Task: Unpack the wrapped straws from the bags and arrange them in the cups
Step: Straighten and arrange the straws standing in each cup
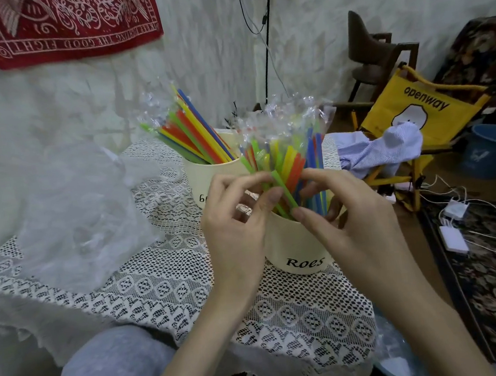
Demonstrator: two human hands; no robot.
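Note:
Two cream cups stand on the lace-covered table (165,289). The near cup (295,250), lettered "Roes", holds a bunch of clear-wrapped coloured straws (290,156). The far cup (206,179) holds another bunch of wrapped straws (196,132) that leans left. My left hand (234,219) and my right hand (346,214) meet over the near cup. Their fingertips pinch green straws in that bunch, the left from the left side and the right from the right. The near cup's rim is partly hidden behind my fingers.
A crumpled clear plastic bag (83,222) lies on the table's left side. To the right stand a yellow folding chair (415,117) with a striped cloth, a blue bucket (491,149), and chargers and cables (456,228) on the carpet. My knee (113,373) is at the lower left.

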